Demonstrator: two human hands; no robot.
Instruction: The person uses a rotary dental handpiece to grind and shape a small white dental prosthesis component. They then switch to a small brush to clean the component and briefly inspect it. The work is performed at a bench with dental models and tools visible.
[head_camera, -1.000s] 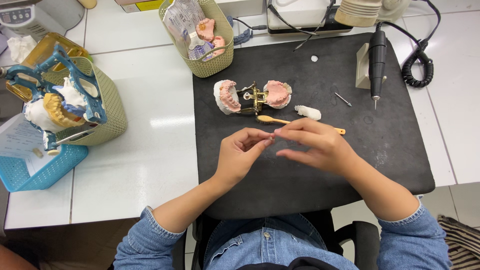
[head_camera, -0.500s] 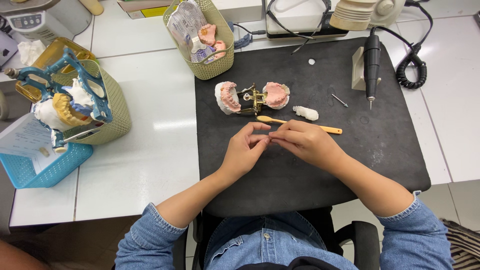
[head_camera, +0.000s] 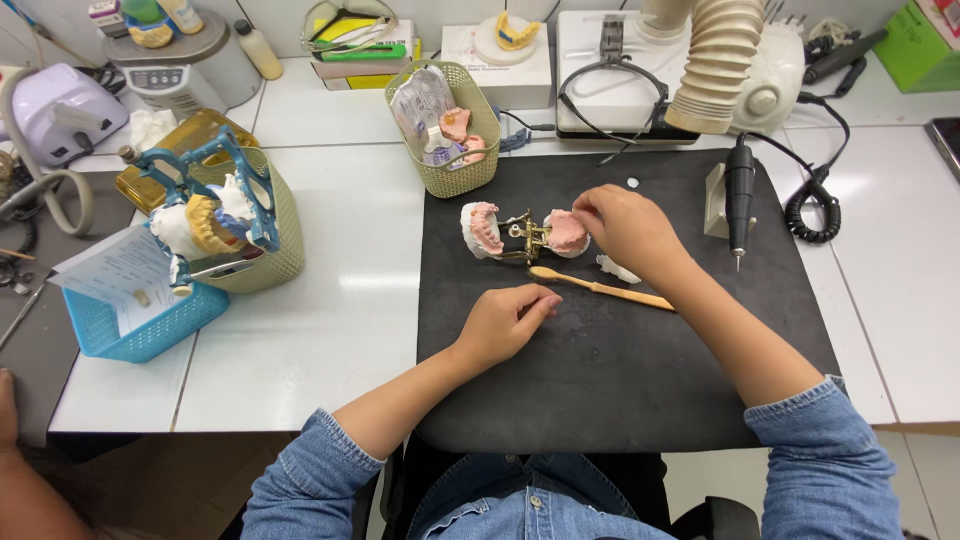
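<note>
Left hand (head_camera: 503, 322) rests loosely curled on black mat (head_camera: 620, 400), holding nothing, fingertips just beside wooden brush (head_camera: 600, 288). Right hand (head_camera: 625, 228) pinches the pink-and-white denture model (head_camera: 525, 232) at mat's top. Likely rigid, brittle plaster; take by base, not teeth.

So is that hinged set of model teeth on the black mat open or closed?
Open. The hinged dental model lies spread flat on the black mat, its two pink-gummed halves side by side, with the right hand touching the right half.
</note>
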